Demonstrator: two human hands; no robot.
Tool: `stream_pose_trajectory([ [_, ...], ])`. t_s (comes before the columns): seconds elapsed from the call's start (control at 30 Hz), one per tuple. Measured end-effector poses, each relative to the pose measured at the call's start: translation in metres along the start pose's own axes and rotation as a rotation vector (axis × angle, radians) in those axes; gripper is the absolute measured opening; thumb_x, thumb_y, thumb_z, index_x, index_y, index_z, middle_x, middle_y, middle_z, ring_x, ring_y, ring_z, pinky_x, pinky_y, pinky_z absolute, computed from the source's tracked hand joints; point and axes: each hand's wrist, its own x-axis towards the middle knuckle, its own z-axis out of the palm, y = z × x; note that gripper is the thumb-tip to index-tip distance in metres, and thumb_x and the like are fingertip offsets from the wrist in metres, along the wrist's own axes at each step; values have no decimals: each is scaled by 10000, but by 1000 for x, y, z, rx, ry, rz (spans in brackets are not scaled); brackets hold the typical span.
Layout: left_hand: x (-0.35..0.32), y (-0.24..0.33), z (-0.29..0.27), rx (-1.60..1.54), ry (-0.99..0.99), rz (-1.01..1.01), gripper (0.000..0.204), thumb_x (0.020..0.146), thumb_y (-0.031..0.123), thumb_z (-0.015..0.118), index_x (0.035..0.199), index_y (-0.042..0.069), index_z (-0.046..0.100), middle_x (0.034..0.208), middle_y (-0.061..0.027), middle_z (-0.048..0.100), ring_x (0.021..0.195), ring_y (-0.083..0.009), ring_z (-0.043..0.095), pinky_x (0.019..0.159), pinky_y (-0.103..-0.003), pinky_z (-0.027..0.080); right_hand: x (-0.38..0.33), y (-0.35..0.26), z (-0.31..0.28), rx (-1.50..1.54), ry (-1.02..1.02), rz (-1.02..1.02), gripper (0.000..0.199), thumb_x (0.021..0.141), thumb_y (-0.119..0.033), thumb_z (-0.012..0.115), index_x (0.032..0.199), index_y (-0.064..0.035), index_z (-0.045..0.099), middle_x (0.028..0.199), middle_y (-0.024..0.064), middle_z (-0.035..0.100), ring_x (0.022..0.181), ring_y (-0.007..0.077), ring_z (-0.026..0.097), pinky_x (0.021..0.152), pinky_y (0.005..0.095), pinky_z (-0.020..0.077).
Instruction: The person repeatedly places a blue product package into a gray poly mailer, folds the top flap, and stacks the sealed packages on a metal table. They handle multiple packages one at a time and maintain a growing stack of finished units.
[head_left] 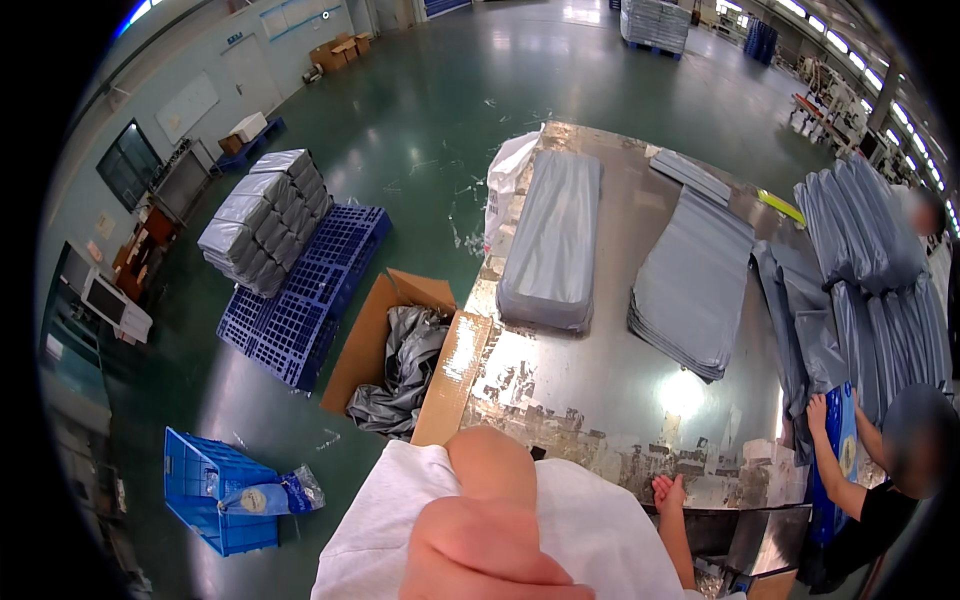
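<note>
My left hand (490, 555) is raised close in front of me on a bent arm, at the lower middle. Its fingers are mostly hidden or cut off by the lower edge, so what it holds, if anything, does not show. Past the near edge of the metal-topped table (610, 370) lies my right hand (668, 491), empty, with its fingers loosely apart. Farther back on the table rest a long, thick stack of grey plastic bags (549, 240) and a fanned stack of grey bags (695, 280). A smaller grey bundle (690, 176) touches the fanned stack's far end.
A cardboard box (452, 385) with crumpled grey plastic stands left of the table. Beyond it are a blue pallet (340, 260) with wrapped bundles (265, 220) and a blue crate (220, 510). At right, a co-worker's hands (820, 412) hold a blue package beside heaped grey bags (865, 230).
</note>
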Motion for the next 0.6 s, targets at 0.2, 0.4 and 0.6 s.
stream_pose_trajectory([
  [0.2, 4, 10, 12, 209, -25, -92, 169, 819, 197, 532, 978, 141, 522, 690, 3, 552, 534, -108, 483, 468, -236, 355, -1, 0, -1, 6, -36, -5, 643, 827, -593, 315, 960, -7, 544, 848, 113, 636, 629, 187, 622, 384, 205, 394],
  [0.4, 2, -10, 0, -21, -224, 36, 109, 815, 197, 535, 895, 127, 512, 686, 0, 554, 538, -115, 492, 459, -242, 354, -5, -3, 2, 25, -21, 10, 625, 831, -586, 314, 935, -16, 551, 832, 111, 641, 634, 193, 629, 374, 210, 396],
  [0.6, -8, -12, 12, -5, -42, 15, 98, 817, 199, 535, 837, 115, 489, 682, 0, 557, 514, -117, 487, 479, -248, 350, -2, -1, 1, 13, -4, 18, 615, 835, -581, 312, 935, -26, 557, 834, 107, 642, 628, 186, 628, 380, 209, 401],
])
